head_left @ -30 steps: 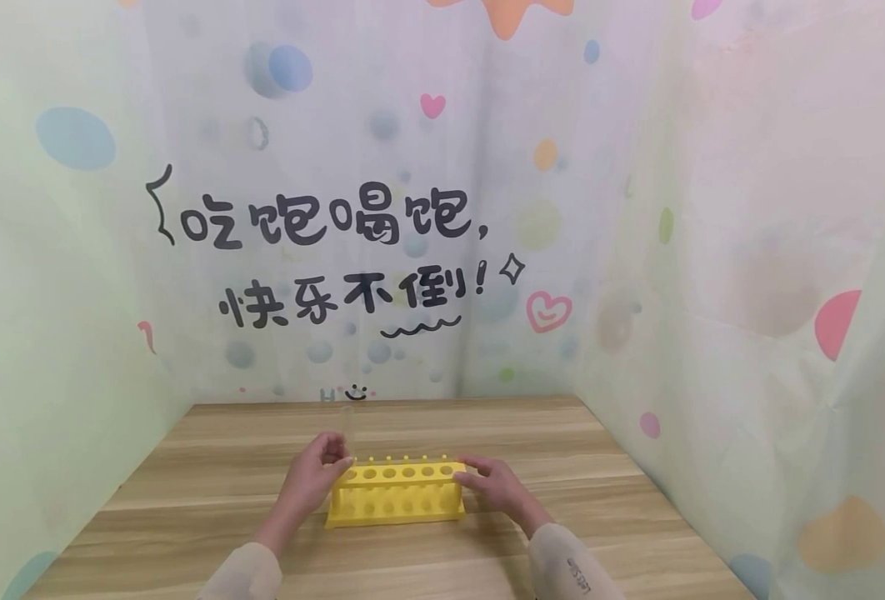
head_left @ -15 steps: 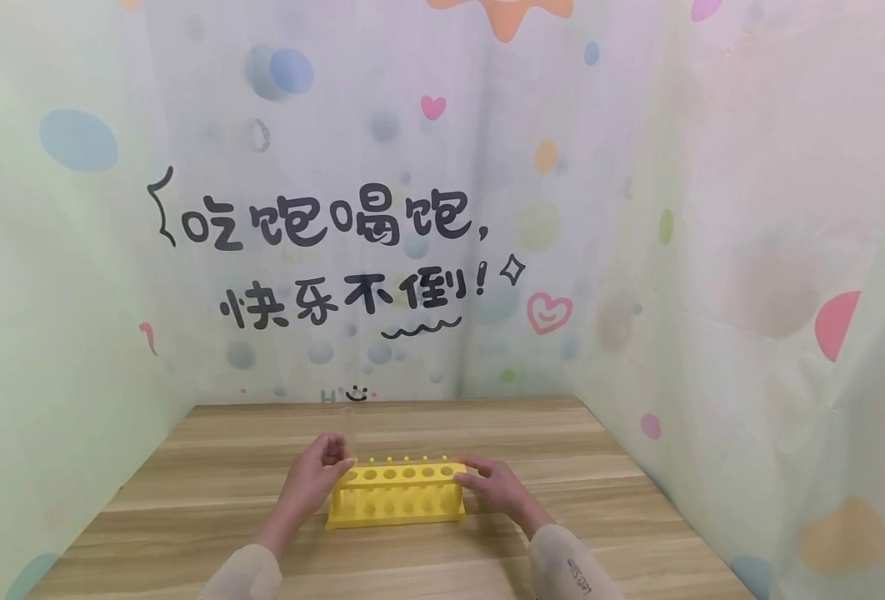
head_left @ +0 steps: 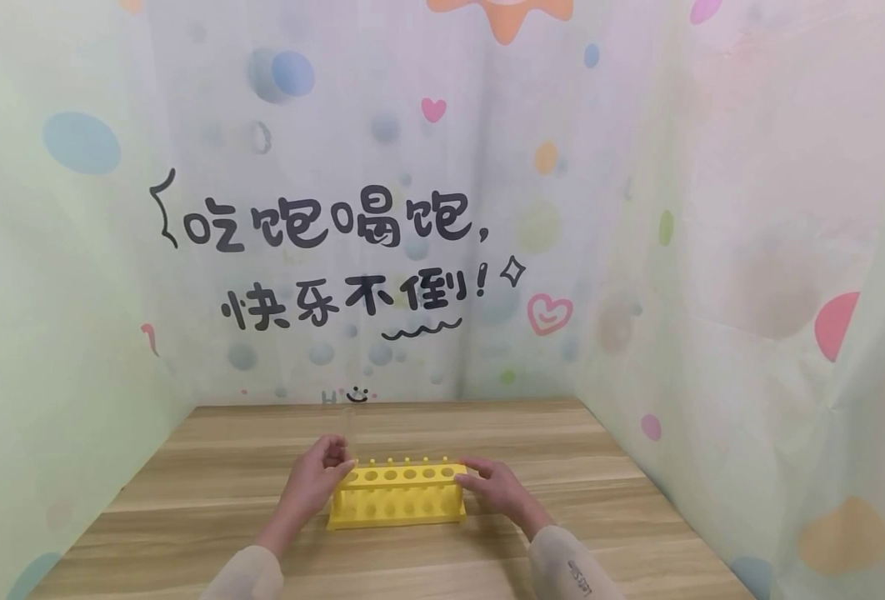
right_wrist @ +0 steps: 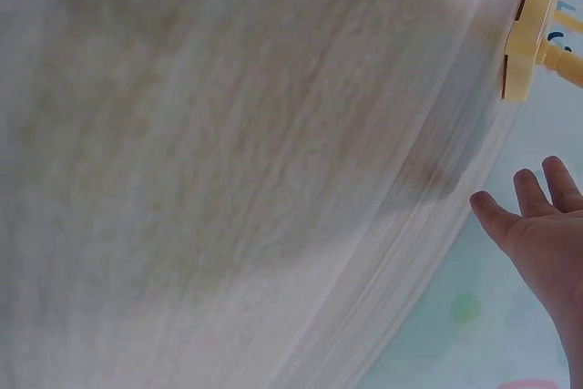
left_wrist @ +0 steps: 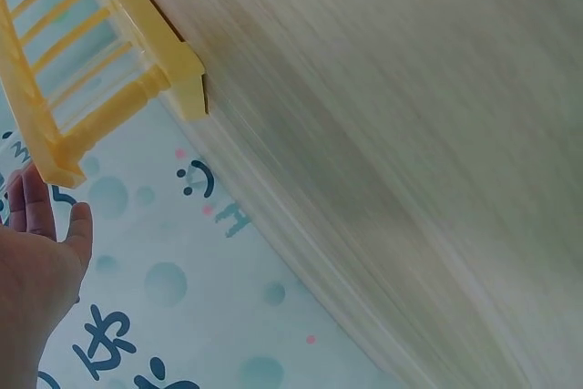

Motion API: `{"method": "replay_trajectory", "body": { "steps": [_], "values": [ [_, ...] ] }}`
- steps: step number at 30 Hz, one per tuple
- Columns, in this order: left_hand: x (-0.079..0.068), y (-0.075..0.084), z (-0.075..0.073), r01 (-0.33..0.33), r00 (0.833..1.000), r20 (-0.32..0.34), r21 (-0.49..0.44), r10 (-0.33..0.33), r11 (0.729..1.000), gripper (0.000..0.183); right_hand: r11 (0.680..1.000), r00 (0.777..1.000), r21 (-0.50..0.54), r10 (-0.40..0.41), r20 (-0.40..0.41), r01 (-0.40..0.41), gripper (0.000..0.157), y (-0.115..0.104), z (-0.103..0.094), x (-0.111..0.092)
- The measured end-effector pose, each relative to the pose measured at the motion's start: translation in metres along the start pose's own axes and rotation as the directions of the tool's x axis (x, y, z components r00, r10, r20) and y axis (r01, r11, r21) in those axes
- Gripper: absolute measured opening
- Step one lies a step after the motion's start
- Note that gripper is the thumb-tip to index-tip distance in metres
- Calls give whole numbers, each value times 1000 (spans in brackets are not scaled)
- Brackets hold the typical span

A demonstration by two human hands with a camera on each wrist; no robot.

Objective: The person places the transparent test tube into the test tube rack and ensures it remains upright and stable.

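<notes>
A yellow plastic test tube rack (head_left: 399, 479) stands on the table, a row of round holes along its top. From its left end a clear test tube (head_left: 348, 423) sticks up, faint against the wood. My left hand (head_left: 315, 477) pinches this tube low down, thumb tip right at the rack's top left corner. Its other fingers curl behind. At the opposite end my right hand (head_left: 497, 486) grips the rack's top corner, thumb in front and index finger behind. In the right wrist view the remaining fingers (right_wrist: 528, 190) spread loosely; the grip itself lies outside that frame.
A wood-grain table (head_left: 562, 533) lies under the rack. Behind it hangs a pale printed curtain (head_left: 382, 125) with dark lettering, and similar curtains close off both sides. Light sleeves (head_left: 570, 562) cover the forearms.
Both hands and the rack hold practically still. The whole head view has shifted down by a few pixels.
</notes>
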State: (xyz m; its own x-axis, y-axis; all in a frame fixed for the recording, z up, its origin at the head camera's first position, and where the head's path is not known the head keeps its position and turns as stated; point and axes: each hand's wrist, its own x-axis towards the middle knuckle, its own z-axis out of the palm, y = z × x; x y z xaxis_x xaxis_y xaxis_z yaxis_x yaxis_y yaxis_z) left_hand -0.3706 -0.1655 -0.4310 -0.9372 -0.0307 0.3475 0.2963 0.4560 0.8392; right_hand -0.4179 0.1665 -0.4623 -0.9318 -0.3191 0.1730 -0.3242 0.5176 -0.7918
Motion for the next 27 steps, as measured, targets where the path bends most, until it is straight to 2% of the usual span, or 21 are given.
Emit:
{"method": "replay_trajectory", "body": {
  "steps": [14, 22, 27],
  "values": [
    [1, 0, 0, 5, 1000, 1, 15, -5, 1000, 31, 999, 999, 0, -50, 8, 50, 54, 0, 0, 0],
    [1, -2, -1, 11, 1000, 10, 58, -12, 998, 37, 998, 999, 44, -53, 14, 52, 53, 0, 1, -3],
    [1, -4, -8, -7, 1000, 13, 105, 5, 994, 43, 998, 998, 16, -58, 5, 58, 54, -2, 1, -3]
  ]
}}
